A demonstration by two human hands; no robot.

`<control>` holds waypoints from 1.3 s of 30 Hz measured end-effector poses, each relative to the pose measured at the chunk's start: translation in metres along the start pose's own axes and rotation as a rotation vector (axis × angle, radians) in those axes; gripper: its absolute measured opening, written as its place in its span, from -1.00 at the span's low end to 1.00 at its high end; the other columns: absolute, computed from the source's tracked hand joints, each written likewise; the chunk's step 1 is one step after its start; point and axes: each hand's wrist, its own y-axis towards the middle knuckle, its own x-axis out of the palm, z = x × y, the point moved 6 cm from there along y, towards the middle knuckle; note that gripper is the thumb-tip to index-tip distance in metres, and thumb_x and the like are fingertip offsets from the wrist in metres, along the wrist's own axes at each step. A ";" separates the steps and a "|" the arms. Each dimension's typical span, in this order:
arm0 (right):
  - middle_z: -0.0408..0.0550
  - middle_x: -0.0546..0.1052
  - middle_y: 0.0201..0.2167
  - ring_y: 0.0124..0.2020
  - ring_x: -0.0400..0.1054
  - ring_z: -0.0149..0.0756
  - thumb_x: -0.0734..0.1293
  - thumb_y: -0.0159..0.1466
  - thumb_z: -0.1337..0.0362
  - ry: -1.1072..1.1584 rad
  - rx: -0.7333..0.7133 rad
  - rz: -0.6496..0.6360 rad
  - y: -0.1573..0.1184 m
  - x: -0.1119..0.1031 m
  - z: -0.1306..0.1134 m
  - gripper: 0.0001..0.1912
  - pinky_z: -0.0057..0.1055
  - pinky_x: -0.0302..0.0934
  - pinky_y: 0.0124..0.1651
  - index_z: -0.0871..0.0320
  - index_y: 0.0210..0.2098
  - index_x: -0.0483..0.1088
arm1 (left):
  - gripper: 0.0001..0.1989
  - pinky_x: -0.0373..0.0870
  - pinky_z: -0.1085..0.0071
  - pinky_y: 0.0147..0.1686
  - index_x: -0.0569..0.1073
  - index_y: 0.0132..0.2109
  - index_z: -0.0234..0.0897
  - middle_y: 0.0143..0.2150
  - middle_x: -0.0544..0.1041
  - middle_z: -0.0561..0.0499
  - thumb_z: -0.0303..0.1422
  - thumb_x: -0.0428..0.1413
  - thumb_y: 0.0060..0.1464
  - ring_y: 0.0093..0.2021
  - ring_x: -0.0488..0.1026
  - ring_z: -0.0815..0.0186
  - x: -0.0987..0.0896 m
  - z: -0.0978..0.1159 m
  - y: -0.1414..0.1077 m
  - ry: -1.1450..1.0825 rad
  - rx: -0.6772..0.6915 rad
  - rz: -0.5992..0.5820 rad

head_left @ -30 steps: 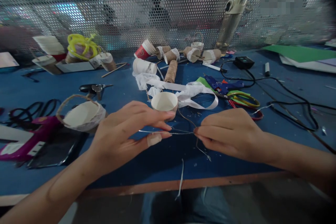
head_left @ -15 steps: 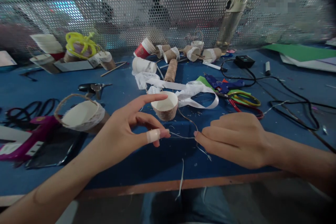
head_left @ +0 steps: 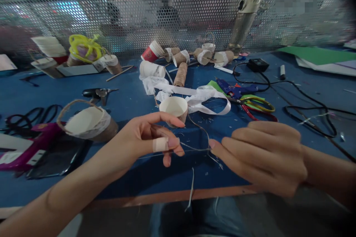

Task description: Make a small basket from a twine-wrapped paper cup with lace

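**Thin twine stretched between two pinching hands**

Jute-coloured twine (head_left: 194,147), very thin, runs in a short taut span between the two hands above the blue table (head_left: 133,96). The left hand (head_left: 147,139) pinches one end between thumb and fingers (a pale bandage wraps one fingertip), with the forefinger arched over the top. The right hand (head_left: 261,155) grips the other end between its fingertips, the remaining fingers curled loosely behind. Both hands are closed narrowly on the twine, and the fingertips of the two hands sit near each other, not touching.

From the right hand's pinch a loop of the twine rises and curves away towards a small paper cup (head_left: 174,108) wrapped in the same twine, which stands just beyond the left hand's forefinger. A loose tail hangs down below the right fingertips.

Past the cup lies a white ribbon (head_left: 205,100) in a loose curl. Beyond the right hand are scissors (head_left: 257,105) with yellow-green handles. To the outer side of the left hand sits a cup basket (head_left: 89,124) with a twine handle, and further out a purple glue gun (head_left: 30,148).
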 end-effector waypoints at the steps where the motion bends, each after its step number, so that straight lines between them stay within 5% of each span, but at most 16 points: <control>1: -0.08 0.59 -0.39 -0.45 0.36 -0.37 0.33 0.40 0.40 0.025 0.048 0.000 0.000 0.002 0.003 -0.84 -0.30 0.18 -0.52 0.29 -0.14 0.58 | -0.78 0.51 0.65 -0.45 0.56 -0.04 -0.23 -0.35 0.71 0.01 -0.36 0.35 0.19 -0.52 0.57 0.47 -0.001 0.000 0.000 0.006 0.013 0.016; 10: -0.12 0.62 -0.36 -0.40 0.43 -0.35 0.39 0.38 0.39 0.177 0.272 -0.041 -0.005 0.024 0.014 -0.95 -0.34 0.21 -0.38 0.24 -0.15 0.48 | -0.90 0.53 0.67 -0.40 0.61 -0.15 -0.27 -0.34 0.72 0.02 -0.42 0.34 0.18 -0.49 0.56 0.51 0.000 0.001 0.001 0.063 0.061 0.066; 18: -0.12 0.58 -0.39 -0.44 0.35 -0.38 0.32 0.41 0.42 0.239 0.249 -0.065 -0.005 0.028 0.010 -0.94 -0.37 0.18 -0.37 0.23 -0.18 0.46 | -0.91 0.52 0.69 -0.38 0.62 -0.18 -0.24 -0.34 0.71 0.06 -0.43 0.35 0.15 -0.46 0.57 0.50 0.004 0.001 0.001 0.212 0.073 0.079; 25: -0.11 0.56 -0.36 -0.40 0.38 -0.38 0.28 0.42 0.47 0.282 0.204 -0.081 -0.006 0.026 0.007 -0.90 -0.38 0.17 -0.37 0.25 -0.16 0.44 | -0.94 0.54 0.52 -0.06 0.66 -0.19 -0.15 -0.11 0.68 0.03 -0.36 0.34 0.15 -0.10 0.61 0.29 0.000 0.018 -0.006 0.596 0.283 0.135; 39: -0.08 0.57 -0.35 -0.38 0.35 -0.33 0.30 0.42 0.37 0.335 0.287 -0.167 -0.009 0.036 0.017 -0.88 -0.35 0.11 -0.38 0.23 -0.14 0.49 | -0.91 0.51 0.49 -0.14 0.70 -0.26 -0.12 -0.20 0.65 -0.01 -0.26 0.31 0.20 -0.22 0.60 0.28 0.003 0.025 -0.007 0.758 0.344 0.083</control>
